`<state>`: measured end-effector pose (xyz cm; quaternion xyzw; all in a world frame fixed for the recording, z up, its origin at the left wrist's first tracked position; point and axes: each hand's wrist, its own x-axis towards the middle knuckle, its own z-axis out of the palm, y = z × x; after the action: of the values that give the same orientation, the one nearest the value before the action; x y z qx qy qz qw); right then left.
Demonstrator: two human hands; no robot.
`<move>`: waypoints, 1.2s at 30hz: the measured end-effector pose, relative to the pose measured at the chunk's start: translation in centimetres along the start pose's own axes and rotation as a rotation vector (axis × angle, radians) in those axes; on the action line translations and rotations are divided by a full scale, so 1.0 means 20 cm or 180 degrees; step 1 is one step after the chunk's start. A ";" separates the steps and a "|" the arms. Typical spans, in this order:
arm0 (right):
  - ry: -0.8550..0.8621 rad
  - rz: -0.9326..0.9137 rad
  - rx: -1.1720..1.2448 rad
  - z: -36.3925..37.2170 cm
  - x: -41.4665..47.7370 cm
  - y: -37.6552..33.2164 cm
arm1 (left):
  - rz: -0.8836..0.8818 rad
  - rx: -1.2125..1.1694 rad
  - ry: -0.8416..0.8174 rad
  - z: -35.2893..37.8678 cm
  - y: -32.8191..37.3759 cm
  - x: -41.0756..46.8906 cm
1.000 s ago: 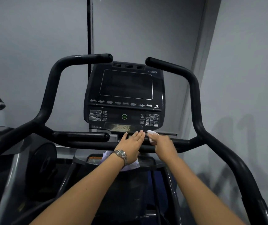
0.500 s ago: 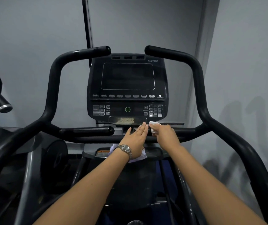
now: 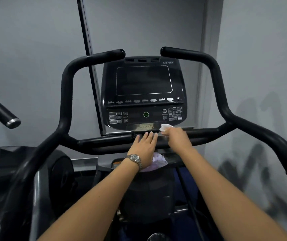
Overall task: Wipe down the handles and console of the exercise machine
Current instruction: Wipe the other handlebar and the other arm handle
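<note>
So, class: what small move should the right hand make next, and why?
Probably slide the wipe up onto the keypad: the right hand holds it at the lower right edge of the console, just below those buttons, while the left hand lies flat over the crossbar.

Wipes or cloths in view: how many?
2. A white wipe pinched in the right hand at the console's lower edge; a pale crumpled cloth below the left hand, partly covered by its wrist. Others may be hidden.
</note>
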<state>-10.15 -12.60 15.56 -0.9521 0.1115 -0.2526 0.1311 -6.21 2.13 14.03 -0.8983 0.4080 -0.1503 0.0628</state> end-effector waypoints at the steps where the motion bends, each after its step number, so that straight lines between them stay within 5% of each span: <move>1: -0.0153 -0.0005 -0.0054 0.01 0.01 -0.04 | -0.0027 -0.0028 0.0084 -0.01 -0.02 -0.02; 4: -0.0362 0.0001 0.0062 0.02 -0.02 -0.13 | -0.0044 -0.0069 0.0424 -0.01 -0.08 -0.09; 8: 0.0409 0.0234 0.0930 0.08 -0.08 -0.21 | -0.0251 0.0049 0.0666 -0.01 -0.22 -0.18; 12: 0.0388 -0.0478 0.1168 0.20 -0.02 -0.39 | -0.0793 0.0079 0.0737 -0.05 -0.40 -0.23; 18: -0.0200 -0.1302 0.0154 0.33 0.09 -0.63 | -0.1913 0.0171 0.0604 -0.21 -0.61 -0.19; 25: -0.0563 -0.1659 -0.0049 0.34 0.09 -0.86 | -0.2816 0.0301 0.0112 -0.34 -0.76 -0.27; 36: -0.0388 -0.1215 -0.0059 0.25 0.08 -0.72 | -0.2502 0.0830 -0.0617 -0.30 -0.85 -0.36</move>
<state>-4.17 1.55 16.57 -0.9707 -0.0768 -0.2138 0.0786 -0.48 18.80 22.22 -0.9801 0.0043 -0.1280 0.1518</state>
